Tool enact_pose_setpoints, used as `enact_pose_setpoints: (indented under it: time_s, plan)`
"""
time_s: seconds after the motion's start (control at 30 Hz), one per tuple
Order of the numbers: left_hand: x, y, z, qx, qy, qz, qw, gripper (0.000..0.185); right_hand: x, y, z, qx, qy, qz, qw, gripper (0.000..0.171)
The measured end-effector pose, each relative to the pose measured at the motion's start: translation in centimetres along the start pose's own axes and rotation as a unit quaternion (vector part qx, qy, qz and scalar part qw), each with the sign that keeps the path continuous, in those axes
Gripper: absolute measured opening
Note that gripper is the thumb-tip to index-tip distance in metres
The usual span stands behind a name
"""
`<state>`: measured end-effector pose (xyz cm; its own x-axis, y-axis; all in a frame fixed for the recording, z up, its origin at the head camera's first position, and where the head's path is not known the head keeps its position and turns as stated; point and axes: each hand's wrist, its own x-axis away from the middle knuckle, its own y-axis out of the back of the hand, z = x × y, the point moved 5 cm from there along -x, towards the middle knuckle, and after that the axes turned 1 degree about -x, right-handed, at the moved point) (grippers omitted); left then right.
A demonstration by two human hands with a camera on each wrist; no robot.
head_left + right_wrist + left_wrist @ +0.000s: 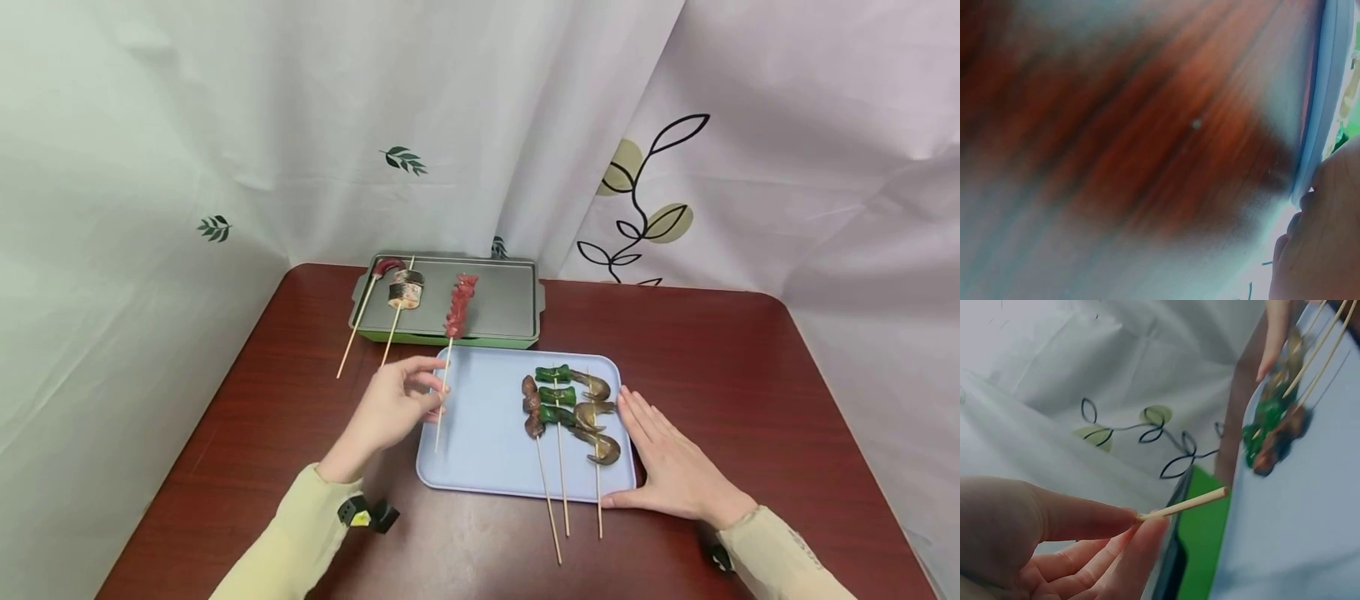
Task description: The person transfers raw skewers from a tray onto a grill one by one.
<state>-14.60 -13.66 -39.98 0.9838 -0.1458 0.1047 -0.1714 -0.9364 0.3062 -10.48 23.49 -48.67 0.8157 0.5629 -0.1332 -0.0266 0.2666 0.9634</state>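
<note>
My left hand (405,400) pinches the bare stick of a red meat skewer (459,305) between thumb and fingers; the stick's end (1185,504) shows in the left wrist view. Its meat end lies on the grey griddle (502,300), and the stick crosses the left rim of the light blue tray (480,433). My right hand (667,458) lies flat, fingers straight, against the tray's right edge (1319,125). On the tray lie three skewers: dark mushroom (532,407), green pepper (556,393), brown shrimp (596,417).
Two more skewers, one sausage-like (388,267) and one of a rolled piece (405,292), rest on the griddle's left part with sticks hanging over the red-brown table (750,367). White leaf-print curtains (465,125) close in behind and beside it.
</note>
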Motion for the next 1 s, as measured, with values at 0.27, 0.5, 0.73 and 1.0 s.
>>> enact_pose_setpoints:
  time_s: [0.27,0.5,0.73,1.0]
  plan:
    - [-3.1,2.2,-1.3,-0.016,-0.006,-0.024,0.9996,0.043,0.0,0.0,0.0,-0.001,0.001,-0.001,1.0,0.137]
    - [-5.7,3.4,-1.1,-0.029,0.027,-0.031,0.9987,0.043,0.0,0.0,-0.1,0.002,0.002,-0.002,1.0,0.138]
    - [-7.4,4.2,0.2,-0.031,0.083,-0.023,0.9958,0.042,-0.1,0.0,0.0,0.002,0.004,-0.004,1.0,0.138]
    - [-8.1,4.7,1.4,-0.049,0.109,-0.024,0.9925,0.039,0.1,-0.1,-0.1,0.003,0.005,-0.01,1.0,0.138]
